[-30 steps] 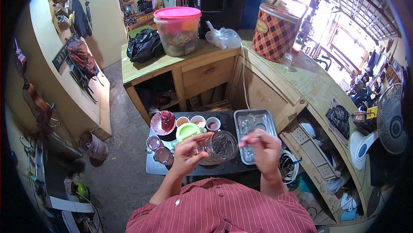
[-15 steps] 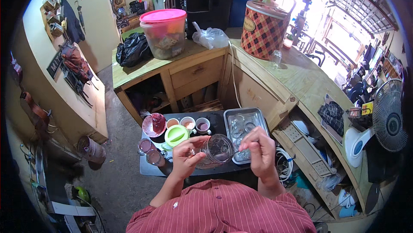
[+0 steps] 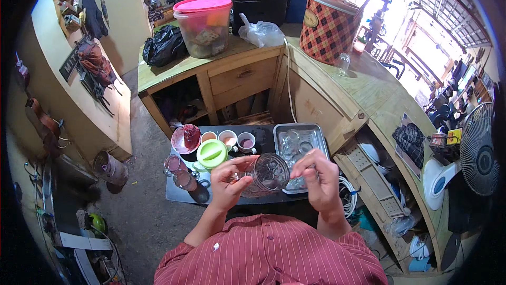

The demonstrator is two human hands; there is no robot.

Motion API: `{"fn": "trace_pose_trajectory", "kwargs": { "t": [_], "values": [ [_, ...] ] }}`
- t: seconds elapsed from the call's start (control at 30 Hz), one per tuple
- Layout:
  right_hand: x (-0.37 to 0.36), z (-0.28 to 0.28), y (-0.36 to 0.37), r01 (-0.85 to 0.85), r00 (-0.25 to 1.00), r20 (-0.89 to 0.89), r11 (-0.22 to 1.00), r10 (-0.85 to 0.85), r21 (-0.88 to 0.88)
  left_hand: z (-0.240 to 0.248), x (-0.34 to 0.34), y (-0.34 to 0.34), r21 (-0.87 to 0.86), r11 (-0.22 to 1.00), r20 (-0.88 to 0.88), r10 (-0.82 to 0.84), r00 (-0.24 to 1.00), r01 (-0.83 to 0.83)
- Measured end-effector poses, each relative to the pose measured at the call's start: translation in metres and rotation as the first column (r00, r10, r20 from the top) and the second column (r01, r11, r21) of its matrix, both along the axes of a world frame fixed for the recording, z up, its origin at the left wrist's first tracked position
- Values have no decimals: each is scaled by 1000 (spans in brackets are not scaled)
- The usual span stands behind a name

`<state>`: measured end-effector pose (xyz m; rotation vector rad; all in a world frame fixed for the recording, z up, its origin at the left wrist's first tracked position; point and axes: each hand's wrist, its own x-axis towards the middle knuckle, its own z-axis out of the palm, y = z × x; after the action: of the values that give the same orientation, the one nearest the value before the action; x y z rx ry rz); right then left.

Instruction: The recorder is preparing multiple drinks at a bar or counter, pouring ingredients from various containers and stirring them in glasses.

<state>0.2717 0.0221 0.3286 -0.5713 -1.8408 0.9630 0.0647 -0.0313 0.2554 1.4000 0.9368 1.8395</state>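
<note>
Glass [image 3: 271, 172] is in front of the shirt [image 3: 266, 245], between both hands and above the table [image 3: 182, 194]. Left hand [image 3: 230, 182] grasps it from its left side, fingers closed at the handle side. Relation of note: glass lies directly right of the left hand and just left of the right hand [image 3: 320, 182], near the curled fingertips of the latter. Long axis tilted, not upright; open end appears to face up and toward the right hand. Left hand is the nearer, being in contact. Right hand is half closed, thumb and fingers drawn together at the rim side (whether they pinch something thin, or touch the rim, cannot tell).

Containers. Tray [image 3: 298, 125], metal, beyond the right hand: several clear pieces [image 3: 304, 147] inside, overlapping, count uncertain. Green cup [image 3: 212, 153], beyond the left hand: lidded, contents hidden. Three white cups behind it: middle cup [image 3: 228, 138] has a pale orange content, right cup [image 3: 246, 141] a purple one. Bowl [image 3: 177, 141], far left: dark red bundle [image 3: 192, 136] in it. Two mugs [image 3: 185, 179] at the table's left: brownish-mauve contents
</note>
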Motion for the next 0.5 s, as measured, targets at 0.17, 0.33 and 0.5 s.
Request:
{"fn": "trace_pose_trajectory", "kwargs": {
  "t": [0.17,0.33,0.5],
  "values": [
    [-11,-1,7,-39,970,245,987,-1,156,-2,2,5,42,999,-23,-9,1000,10],
    [-4,3,18,-48,987,158,964,7,262,-1,0,10,27,999,3,28,1000,-28],
    [-8,6,19,-75,990,139,957,36,282,4,-6,13,24,1000,-15,14,1000,-14]
  ]
}}
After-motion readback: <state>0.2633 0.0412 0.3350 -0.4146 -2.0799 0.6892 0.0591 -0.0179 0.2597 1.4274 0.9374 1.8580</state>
